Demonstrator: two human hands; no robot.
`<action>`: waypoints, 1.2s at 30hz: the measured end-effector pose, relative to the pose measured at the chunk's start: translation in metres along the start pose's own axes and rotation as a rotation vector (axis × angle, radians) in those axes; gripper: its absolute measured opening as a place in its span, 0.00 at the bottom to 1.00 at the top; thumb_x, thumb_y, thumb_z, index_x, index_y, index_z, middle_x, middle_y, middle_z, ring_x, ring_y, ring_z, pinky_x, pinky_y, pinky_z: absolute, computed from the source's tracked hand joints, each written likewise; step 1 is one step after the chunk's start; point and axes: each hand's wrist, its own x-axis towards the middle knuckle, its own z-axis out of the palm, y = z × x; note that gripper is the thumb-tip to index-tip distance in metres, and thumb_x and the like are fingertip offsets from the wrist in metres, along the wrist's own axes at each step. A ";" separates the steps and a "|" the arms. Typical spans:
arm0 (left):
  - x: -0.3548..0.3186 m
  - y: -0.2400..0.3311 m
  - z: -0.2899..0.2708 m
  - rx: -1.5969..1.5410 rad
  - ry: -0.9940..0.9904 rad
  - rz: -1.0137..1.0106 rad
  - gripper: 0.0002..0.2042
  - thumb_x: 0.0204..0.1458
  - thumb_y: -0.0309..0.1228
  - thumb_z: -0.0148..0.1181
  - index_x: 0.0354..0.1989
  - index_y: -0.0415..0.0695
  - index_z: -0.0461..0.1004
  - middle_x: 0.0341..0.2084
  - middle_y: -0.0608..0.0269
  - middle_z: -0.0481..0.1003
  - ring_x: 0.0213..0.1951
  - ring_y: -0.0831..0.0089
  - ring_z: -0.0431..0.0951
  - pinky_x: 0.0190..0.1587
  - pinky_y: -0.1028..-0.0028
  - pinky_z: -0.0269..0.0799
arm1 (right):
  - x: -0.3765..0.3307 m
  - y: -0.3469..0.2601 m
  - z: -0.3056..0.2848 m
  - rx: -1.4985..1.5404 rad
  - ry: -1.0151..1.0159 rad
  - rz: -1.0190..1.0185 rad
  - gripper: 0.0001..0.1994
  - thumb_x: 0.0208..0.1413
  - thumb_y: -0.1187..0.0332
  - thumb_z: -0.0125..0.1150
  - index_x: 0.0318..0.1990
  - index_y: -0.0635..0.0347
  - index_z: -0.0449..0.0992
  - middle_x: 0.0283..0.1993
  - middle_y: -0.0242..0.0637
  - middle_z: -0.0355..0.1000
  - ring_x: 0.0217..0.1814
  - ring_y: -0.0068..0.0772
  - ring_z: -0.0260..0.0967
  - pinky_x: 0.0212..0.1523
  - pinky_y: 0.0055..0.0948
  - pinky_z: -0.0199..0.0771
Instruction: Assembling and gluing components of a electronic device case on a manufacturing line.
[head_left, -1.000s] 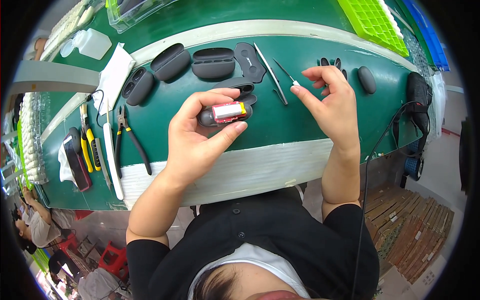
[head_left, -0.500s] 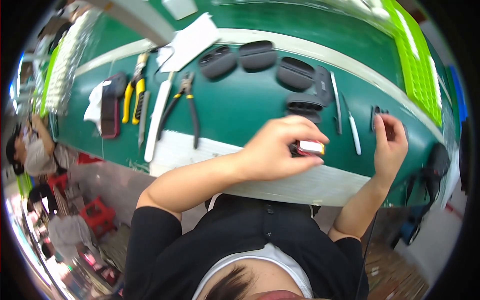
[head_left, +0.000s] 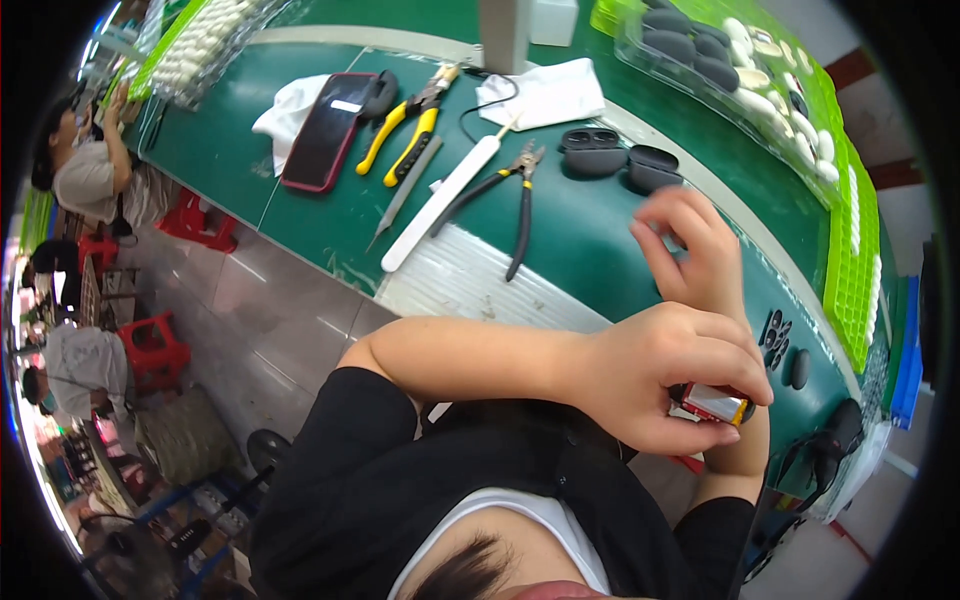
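Observation:
My left hand (head_left: 680,375) is closed around a small silver battery (head_left: 715,404) with yellow and red at its edges; the fingers hide part of it. Beyond it, my right hand (head_left: 695,245) is raised with curled fingers, thumb and fingertips apart, and nothing visible between them. Just past its fingertips stands an open dark grey earbud case (head_left: 654,168), its near side partly covered by the hand. Another open case (head_left: 592,153) sits to its left. My left forearm crosses in front of my right wrist.
On the green table (head_left: 330,220) lie cutting pliers (head_left: 520,195), a white stick-like tool (head_left: 440,205), a craft knife (head_left: 405,190), yellow-handled pliers (head_left: 405,135) and a phone (head_left: 330,130). Small black parts (head_left: 775,340) lie at right. A green tray (head_left: 850,260) lines the far right.
The view has turned, so the table things sit differently in it. My right hand has left the small parts at right and reached over by the cases. My left hand still holds the battery.

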 end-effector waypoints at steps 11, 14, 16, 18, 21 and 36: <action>0.006 0.007 -0.019 0.022 0.160 0.229 0.15 0.36 0.23 0.62 0.37 0.34 0.72 0.31 0.52 0.72 0.32 0.64 0.75 0.31 0.75 0.71 | 0.110 -0.070 0.159 -0.333 -0.532 -0.616 0.07 0.40 0.73 0.61 0.31 0.56 0.74 0.40 0.37 0.64 0.47 0.35 0.60 0.44 0.32 0.63; 0.008 0.007 -0.020 0.029 0.202 0.256 0.16 0.36 0.21 0.62 0.38 0.33 0.72 0.32 0.52 0.72 0.32 0.65 0.75 0.32 0.75 0.71 | 0.112 -0.063 0.163 -0.260 -0.543 -0.675 0.09 0.41 0.72 0.62 0.33 0.56 0.73 0.43 0.38 0.64 0.50 0.34 0.59 0.44 0.33 0.63; 0.008 0.008 -0.017 0.001 0.181 0.240 0.16 0.38 0.20 0.60 0.39 0.32 0.72 0.33 0.51 0.71 0.32 0.65 0.75 0.32 0.75 0.71 | 0.104 -0.054 0.163 -0.221 -0.422 -0.716 0.10 0.41 0.72 0.61 0.35 0.56 0.72 0.43 0.38 0.66 0.49 0.35 0.60 0.44 0.33 0.63; 0.009 0.009 -0.015 -0.039 0.127 0.261 0.15 0.38 0.20 0.60 0.39 0.32 0.72 0.33 0.51 0.71 0.32 0.65 0.74 0.33 0.75 0.71 | 0.097 -0.050 0.148 -0.194 -0.296 -0.739 0.11 0.42 0.72 0.60 0.36 0.56 0.70 0.42 0.38 0.67 0.48 0.36 0.61 0.44 0.34 0.63; 0.007 0.010 -0.015 -0.014 0.056 0.212 0.15 0.40 0.20 0.59 0.40 0.32 0.71 0.34 0.50 0.71 0.32 0.65 0.74 0.34 0.75 0.70 | 0.077 -0.035 0.093 0.102 -0.044 -0.265 0.06 0.47 0.74 0.52 0.35 0.60 0.68 0.24 0.41 0.70 0.30 0.48 0.68 0.33 0.37 0.69; -0.007 -0.070 -0.011 0.332 0.076 -0.680 0.12 0.47 0.23 0.57 0.42 0.39 0.70 0.34 0.67 0.69 0.35 0.83 0.67 0.39 0.83 0.62 | -0.116 0.040 -0.093 1.016 0.323 0.411 0.17 0.47 0.84 0.43 0.47 0.72 0.66 0.36 0.46 0.71 0.40 0.36 0.71 0.45 0.30 0.70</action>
